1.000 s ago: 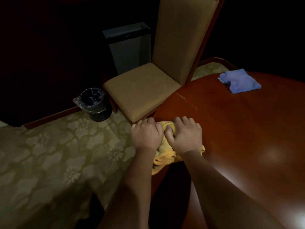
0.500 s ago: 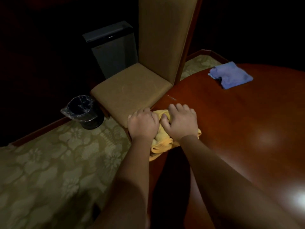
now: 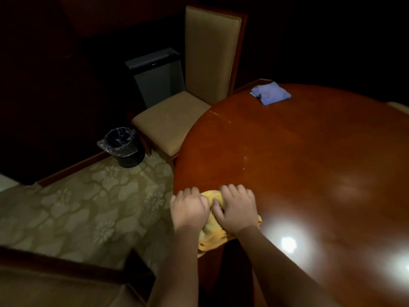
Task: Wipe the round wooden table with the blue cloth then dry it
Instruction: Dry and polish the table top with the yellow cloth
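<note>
Now both hands, left (image 3: 190,209) & right (image 3: 237,209), side by side, gripping yellow cloth (image 3: 212,238); blue cloth (image 3: 270,93) well apart.

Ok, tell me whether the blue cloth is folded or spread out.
Folded. The blue cloth lies as a small, thick, rough-edged pad at the far edge of the table, with no hand on it.

Tan upholstered chair (image 3: 177,122) with tall padded back, pushed up beside the table's far-left edge; behind it a dark grey box-like unit (image 3: 156,76) against the dark wall. Small black waste bin (image 3: 124,147) lined with clear plastic, standing on the floor near the chair's left front corner. Olive carpet (image 3: 77,209) patterned with pale flowers, bordered by a dark wooden skirting. Part of a second chair (image 3: 55,286) at the bottom left, dim and blurred
</note>
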